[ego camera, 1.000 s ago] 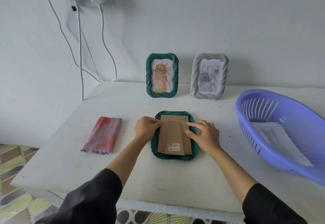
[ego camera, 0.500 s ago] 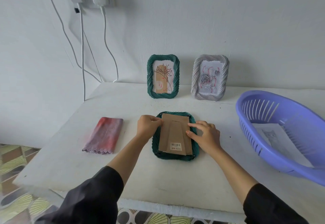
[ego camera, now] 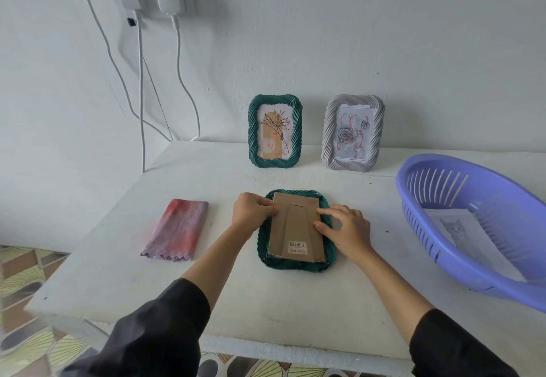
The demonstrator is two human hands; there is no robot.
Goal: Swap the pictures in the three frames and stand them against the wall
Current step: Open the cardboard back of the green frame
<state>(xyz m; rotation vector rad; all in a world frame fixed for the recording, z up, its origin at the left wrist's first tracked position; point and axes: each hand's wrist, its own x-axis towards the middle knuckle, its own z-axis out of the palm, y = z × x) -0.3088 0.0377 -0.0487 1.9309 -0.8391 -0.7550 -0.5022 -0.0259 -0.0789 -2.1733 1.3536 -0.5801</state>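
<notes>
A dark green frame (ego camera: pixel 296 265) lies face down at the table's middle, its brown cardboard back (ego camera: pixel 295 229) with a folded stand facing up. My left hand (ego camera: pixel 253 211) has its fingers curled and pinches the back's upper left edge. My right hand (ego camera: pixel 346 229) rests on the frame's right side, with thumb and index tip touching the cardboard's right edge. Two frames lean upright against the wall: a green frame (ego camera: pixel 275 131) holding a flower drawing and a grey frame (ego camera: pixel 353 133) holding a rose picture.
A purple slotted basket (ego camera: pixel 484 261) sits at the right with a cat picture (ego camera: pixel 455 229) lying inside it. A folded pink-purple cloth (ego camera: pixel 175 230) lies left of the frame. Cables (ego camera: pixel 141 110) hang from a wall socket at the back left.
Both hands stay at the edges of the cardboard back with only slight finger shifts. The view has tilted a little.
</notes>
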